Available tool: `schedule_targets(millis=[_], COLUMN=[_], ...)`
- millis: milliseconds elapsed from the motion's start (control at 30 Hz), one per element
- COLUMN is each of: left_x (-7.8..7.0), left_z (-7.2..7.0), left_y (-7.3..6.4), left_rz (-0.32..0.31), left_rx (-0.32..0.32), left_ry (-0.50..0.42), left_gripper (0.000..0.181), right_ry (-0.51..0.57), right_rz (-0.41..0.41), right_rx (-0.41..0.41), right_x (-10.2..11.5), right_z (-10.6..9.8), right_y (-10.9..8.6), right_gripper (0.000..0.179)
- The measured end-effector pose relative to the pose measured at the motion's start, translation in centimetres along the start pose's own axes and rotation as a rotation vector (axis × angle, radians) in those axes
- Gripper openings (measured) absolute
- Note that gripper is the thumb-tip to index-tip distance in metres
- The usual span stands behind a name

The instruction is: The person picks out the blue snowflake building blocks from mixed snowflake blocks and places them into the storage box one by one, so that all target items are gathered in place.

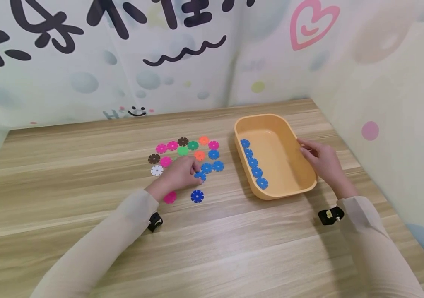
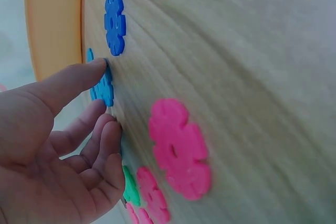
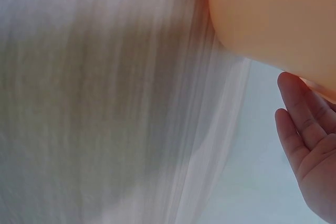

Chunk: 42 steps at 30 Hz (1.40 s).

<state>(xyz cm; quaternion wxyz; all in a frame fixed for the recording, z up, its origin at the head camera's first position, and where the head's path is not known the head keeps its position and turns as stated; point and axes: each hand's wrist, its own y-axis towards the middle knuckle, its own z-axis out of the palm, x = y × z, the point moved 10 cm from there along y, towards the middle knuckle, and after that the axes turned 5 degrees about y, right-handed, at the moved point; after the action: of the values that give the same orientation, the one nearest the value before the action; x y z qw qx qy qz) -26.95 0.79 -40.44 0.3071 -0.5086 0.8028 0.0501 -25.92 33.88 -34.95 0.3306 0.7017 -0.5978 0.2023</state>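
My left hand [image 1: 179, 171] is over the loose plastic snowflake discs, its thumb and index finger pinching the edges of a light blue snowflake disc [image 2: 106, 92] at table level. Its other fingers are curled. Two more light blue discs [image 1: 218, 166] lie just beyond it, and a dark blue disc [image 1: 197, 196] sits nearer to me. To the right stands an orange plastic basin [image 1: 283, 193], with a row of several blue discs [image 1: 253, 162] along its left inner side. My right hand [image 1: 324, 160] grips the basin's right rim, thumb on the inner side; the right wrist view shows fingers against the outer wall.
Pink [image 1: 161, 148], brown [image 1: 154, 158], green [image 1: 193, 145], orange [image 1: 203, 140] and white discs [image 1: 157, 170] lie around the left hand on the wooden table [image 1: 212, 256]. A printed wall covering [image 1: 197, 78] borders the table's back and right edges.
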Motion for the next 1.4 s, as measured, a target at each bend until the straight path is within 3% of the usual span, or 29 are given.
schedule_targets(millis=[367,767,933,1167,1400], left_x=[0.0,-0.7,-1.1,-1.4,-3.2], left_z=[0.3,0.2,0.1,-0.1,-1.8], left_y=[0.1,-0.2,-0.1,-0.1,0.1], left_rz=[0.011,0.048,0.059,0.056,0.159], left_rx=[0.046,0.035,0.04,0.094,0.076], left_ry=[-0.034,-0.02,-0.093,-0.244,-0.2], left_gripper=[0.033,0.029,0.021,0.013,0.014], right_ry=[-0.001,-0.002,-0.006,0.006,-0.005], right_rz=[-0.015,-0.004,0.0,0.008,0.017], right_rx=[-0.005,0.0,0.001,0.007,0.005], right_x=[0.1,0.1,-0.1,0.0,-0.1], right_z=[0.0,0.1,0.2,0.1,0.1], right_y=[0.1,-0.1,0.0,0.0,0.0], right_gripper=[0.031,0.032,0.032,0.032,0.032])
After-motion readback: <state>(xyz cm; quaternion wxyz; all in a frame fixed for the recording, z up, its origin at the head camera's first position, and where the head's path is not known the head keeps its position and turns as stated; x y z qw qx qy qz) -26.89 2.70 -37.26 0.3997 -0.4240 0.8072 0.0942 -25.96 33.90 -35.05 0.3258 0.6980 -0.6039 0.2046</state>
